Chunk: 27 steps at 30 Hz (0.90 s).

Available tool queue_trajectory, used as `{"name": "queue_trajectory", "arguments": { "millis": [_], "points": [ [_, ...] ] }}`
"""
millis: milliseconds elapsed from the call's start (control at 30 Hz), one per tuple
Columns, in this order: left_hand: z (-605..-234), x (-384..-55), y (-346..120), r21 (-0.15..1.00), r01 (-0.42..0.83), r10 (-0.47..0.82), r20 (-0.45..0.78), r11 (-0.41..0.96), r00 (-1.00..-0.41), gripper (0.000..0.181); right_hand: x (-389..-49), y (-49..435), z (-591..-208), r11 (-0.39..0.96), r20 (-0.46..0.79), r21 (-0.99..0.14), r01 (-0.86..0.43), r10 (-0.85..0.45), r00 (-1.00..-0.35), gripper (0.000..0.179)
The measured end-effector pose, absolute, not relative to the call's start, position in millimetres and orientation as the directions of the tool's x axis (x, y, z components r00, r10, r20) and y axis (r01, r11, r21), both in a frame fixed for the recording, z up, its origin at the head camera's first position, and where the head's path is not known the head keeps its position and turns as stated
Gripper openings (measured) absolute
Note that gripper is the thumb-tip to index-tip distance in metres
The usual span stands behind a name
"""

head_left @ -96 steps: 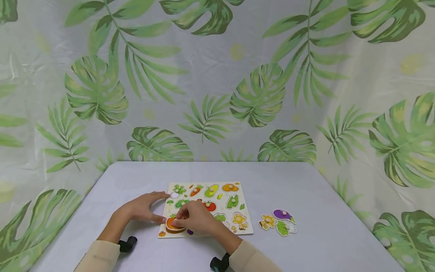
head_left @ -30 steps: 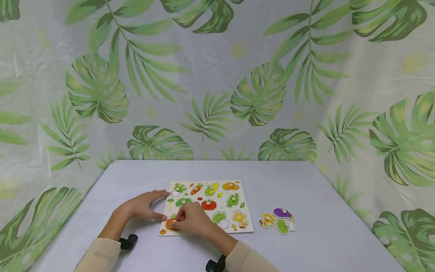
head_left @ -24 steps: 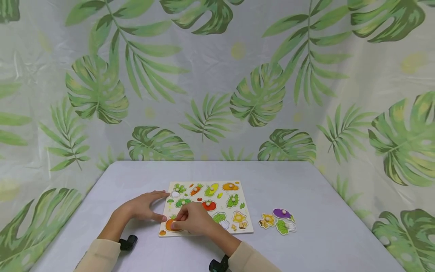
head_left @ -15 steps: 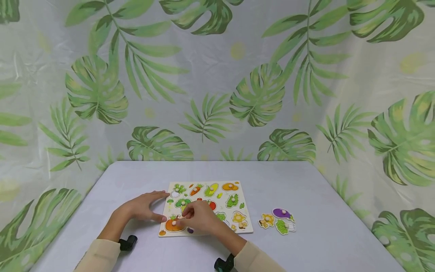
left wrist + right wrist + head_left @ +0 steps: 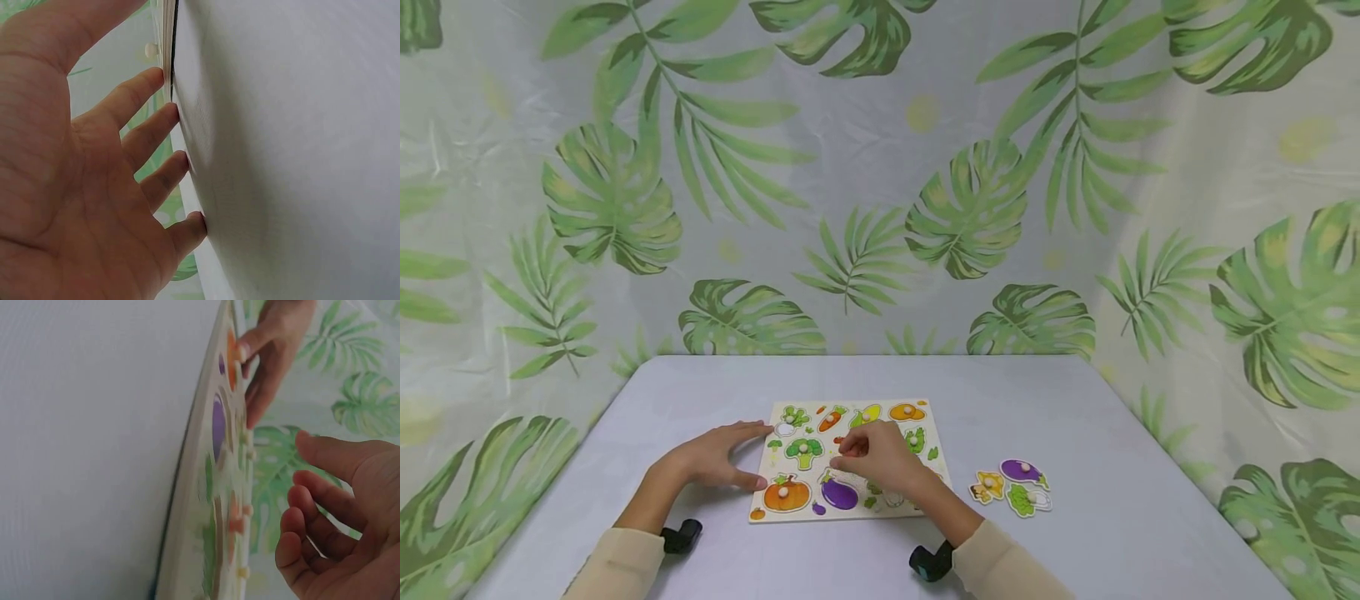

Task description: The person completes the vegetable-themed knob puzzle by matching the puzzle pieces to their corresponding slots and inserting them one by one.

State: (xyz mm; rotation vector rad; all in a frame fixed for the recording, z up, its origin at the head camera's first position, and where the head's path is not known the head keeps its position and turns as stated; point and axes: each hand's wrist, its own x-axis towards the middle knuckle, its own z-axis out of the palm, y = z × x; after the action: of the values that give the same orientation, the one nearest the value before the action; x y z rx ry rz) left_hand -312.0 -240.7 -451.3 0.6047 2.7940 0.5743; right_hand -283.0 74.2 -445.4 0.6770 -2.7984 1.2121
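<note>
My left hand (image 5: 718, 454) rests at the left edge of a wooden vegetable peg puzzle board (image 5: 850, 516), thumb and fingers spread straight along it. In the left wrist view its fingertips (image 5: 170, 111) meet the board's side. My right hand (image 5: 883, 454) hovers over the board's middle, fingers loosely bent and holding nothing; the right wrist view shows a gap between it and the knobs. The pumpkin piece (image 5: 797, 497) sits in its recess at the front left corner. Beside it is the eggplant recess (image 5: 838, 493), a picture without a knob. The right hand hides the tomato area.
Right of the board lie three loose knobbed pieces: an eggplant (image 5: 1018, 471), a mushroom (image 5: 987, 486) and a leafy green vegetable (image 5: 1021, 501). Broccoli (image 5: 805, 452), carrot (image 5: 831, 419) and other pieces sit in the board. A white cloth covers the table (image 5: 1075, 417); leaf-patterned curtains surround it.
The pumpkin piece, askew 3.2 s ago, now sits in its recess. My right hand has let go of its knob and moved right and back. The left hand stays at the board's edge.
</note>
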Motion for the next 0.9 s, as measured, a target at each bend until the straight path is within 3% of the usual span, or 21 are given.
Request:
{"name": "queue_trajectory", "arguments": {
  "millis": [367,900],
  "points": [
    [-450.8,-312.4,-240.9,0.425,0.344,0.437,-0.140,0.837,-0.889,0.093,-285.6,122.5,-436.7,0.670,0.188,-0.652,-0.355,-0.311,-0.932,0.012],
    [-451.7,-315.3,-242.2,0.434,0.348,0.447,-0.148,0.831,-0.882,0.093,-279.0,207.6,-435.1,0.770,0.161,-0.618,-0.158,-0.073,-0.984,0.013]
  ]
}}
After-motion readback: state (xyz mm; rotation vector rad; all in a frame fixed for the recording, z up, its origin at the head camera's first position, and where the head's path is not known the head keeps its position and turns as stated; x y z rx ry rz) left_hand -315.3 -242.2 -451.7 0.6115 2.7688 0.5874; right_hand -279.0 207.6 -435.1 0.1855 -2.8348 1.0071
